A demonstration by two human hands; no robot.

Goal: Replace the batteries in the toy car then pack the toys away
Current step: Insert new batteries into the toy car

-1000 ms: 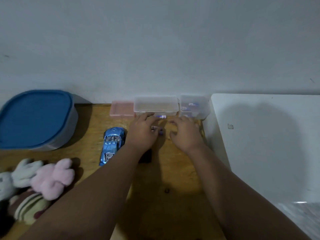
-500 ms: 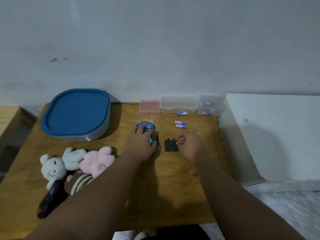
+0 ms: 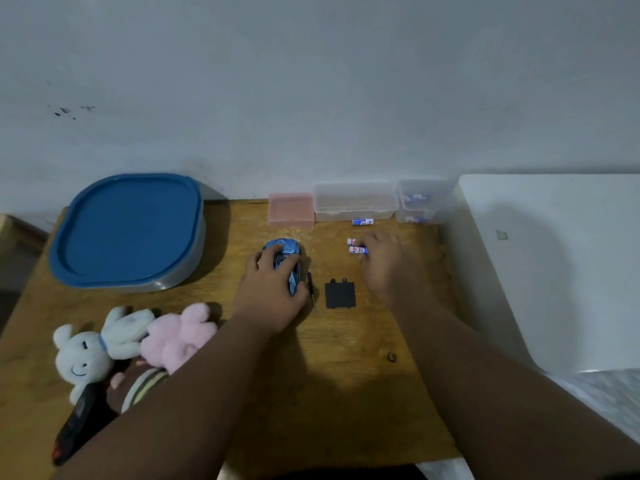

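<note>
My left hand (image 3: 272, 289) lies over the blue toy car (image 3: 286, 252) on the wooden table (image 3: 346, 393), fingers wrapped around its body. My right hand (image 3: 382, 261) reaches to two white and blue batteries (image 3: 356, 247), its fingertips touching them. A third battery (image 3: 362, 222) lies apart, just in front of the clear boxes. The black battery cover (image 3: 340, 294) lies flat between my hands. A small screwdriver (image 3: 311, 291) rests beside the car.
A big container with a blue lid (image 3: 130, 230) stands at the back left. Pink box (image 3: 291, 209), clear box (image 3: 355, 200) and a small clear box (image 3: 420, 202) line the wall. Plush toys (image 3: 131, 344) and a black remote (image 3: 79, 427) lie front left. A white surface (image 3: 554, 265) borders the right.
My view pulled back from the table. My left hand moved onto the car. My right hand went from the black cover up to the two batteries.
</note>
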